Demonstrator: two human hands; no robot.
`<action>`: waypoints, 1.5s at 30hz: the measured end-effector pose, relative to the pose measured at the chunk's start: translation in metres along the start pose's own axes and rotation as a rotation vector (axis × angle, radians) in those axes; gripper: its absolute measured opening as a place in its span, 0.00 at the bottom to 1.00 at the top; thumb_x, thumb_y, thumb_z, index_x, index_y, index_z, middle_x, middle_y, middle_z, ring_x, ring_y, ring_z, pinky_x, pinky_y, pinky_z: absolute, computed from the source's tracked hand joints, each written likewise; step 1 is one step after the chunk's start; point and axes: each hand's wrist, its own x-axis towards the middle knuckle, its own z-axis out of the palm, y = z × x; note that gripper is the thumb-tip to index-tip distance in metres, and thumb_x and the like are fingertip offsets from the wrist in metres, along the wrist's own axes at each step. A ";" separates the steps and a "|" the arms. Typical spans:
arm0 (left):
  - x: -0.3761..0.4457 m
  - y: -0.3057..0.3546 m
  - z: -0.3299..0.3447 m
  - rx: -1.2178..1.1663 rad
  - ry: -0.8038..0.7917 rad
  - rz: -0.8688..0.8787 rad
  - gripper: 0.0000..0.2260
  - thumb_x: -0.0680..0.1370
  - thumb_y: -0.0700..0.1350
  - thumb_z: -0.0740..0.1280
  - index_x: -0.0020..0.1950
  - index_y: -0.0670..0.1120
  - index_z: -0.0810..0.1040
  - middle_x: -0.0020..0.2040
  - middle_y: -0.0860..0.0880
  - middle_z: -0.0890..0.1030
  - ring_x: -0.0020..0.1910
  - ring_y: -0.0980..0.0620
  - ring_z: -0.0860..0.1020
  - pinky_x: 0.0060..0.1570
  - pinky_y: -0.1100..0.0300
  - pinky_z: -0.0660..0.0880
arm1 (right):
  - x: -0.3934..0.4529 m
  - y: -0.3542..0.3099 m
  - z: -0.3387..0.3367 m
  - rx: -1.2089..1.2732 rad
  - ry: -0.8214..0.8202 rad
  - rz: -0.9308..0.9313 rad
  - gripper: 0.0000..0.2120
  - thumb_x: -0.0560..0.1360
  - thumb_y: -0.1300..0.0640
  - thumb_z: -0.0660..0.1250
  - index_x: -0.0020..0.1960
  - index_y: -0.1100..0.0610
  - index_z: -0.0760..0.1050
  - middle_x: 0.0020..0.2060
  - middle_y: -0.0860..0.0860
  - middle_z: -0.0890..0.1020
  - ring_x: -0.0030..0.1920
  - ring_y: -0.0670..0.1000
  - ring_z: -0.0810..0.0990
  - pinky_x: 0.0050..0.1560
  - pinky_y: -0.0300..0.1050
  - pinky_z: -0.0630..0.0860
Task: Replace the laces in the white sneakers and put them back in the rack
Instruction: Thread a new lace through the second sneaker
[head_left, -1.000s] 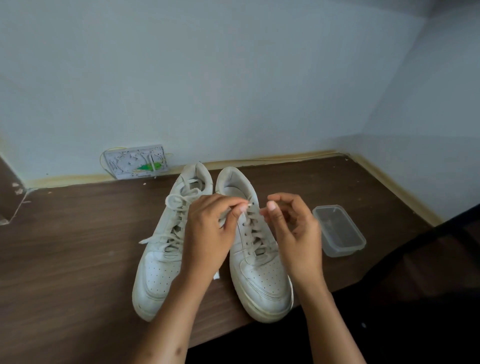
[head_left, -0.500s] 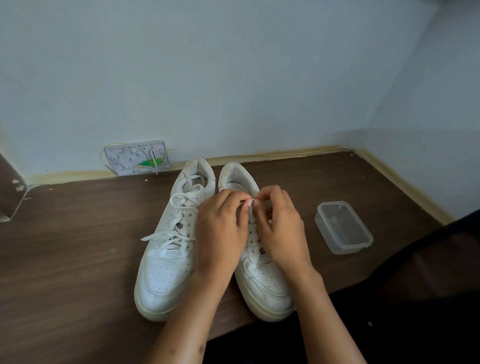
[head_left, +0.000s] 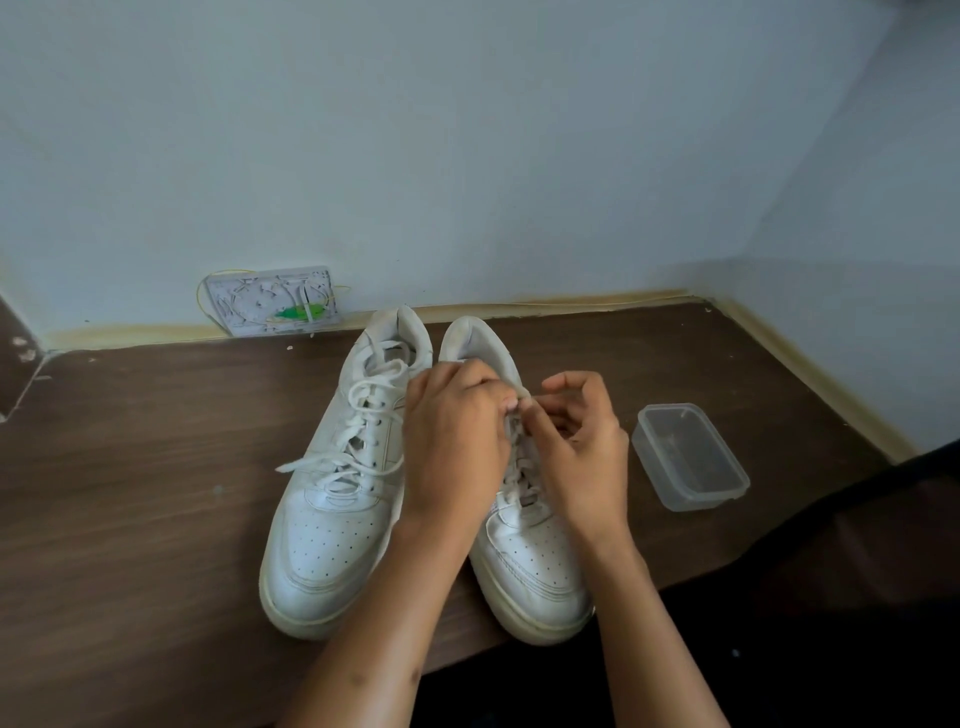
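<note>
Two white sneakers sit side by side on the brown counter, toes pointing at the person, heels toward the wall. The left sneaker has its lace loose, with one end sticking out toward 9 o'clock. The right sneaker is half hidden by both hands.

The left hand is curled over the top of the right sneaker, its grip pinching the lace at the eyelets. The right hand is curled too, its fingertips meeting the left hand's at the same lace. Both forearms cross over the toes.

A clear plastic box stands at 3 o'clock of the right sneaker, near the right hand but not touching it. A white wall plate with wires and a green bit leans at the wall at 11 o'clock.

The counter has bare room at 9 o'clock. Its near edge runs just under the toes, and the right sneaker's toe sticks out a little over it. The walls close in at 12 and 3 o'clock.
</note>
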 end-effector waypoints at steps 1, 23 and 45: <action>0.000 0.002 -0.001 0.021 0.000 0.000 0.08 0.67 0.36 0.76 0.40 0.49 0.84 0.40 0.53 0.81 0.44 0.48 0.77 0.52 0.54 0.71 | 0.000 0.000 0.000 0.001 0.002 -0.003 0.07 0.76 0.60 0.70 0.53 0.55 0.73 0.40 0.47 0.84 0.41 0.41 0.83 0.41 0.29 0.74; 0.007 -0.002 -0.001 -0.154 -0.003 -0.181 0.14 0.72 0.47 0.75 0.56 0.58 0.82 0.37 0.60 0.81 0.49 0.60 0.78 0.70 0.51 0.43 | 0.002 0.009 0.002 -0.050 0.039 0.058 0.04 0.78 0.59 0.69 0.49 0.55 0.83 0.42 0.47 0.85 0.45 0.43 0.83 0.45 0.36 0.78; 0.017 -0.044 -0.023 -0.183 -0.174 0.052 0.11 0.75 0.41 0.72 0.53 0.55 0.84 0.48 0.58 0.83 0.49 0.53 0.80 0.60 0.42 0.71 | 0.023 0.016 -0.031 0.028 0.382 0.257 0.14 0.82 0.63 0.57 0.43 0.47 0.69 0.40 0.49 0.75 0.39 0.46 0.74 0.42 0.41 0.71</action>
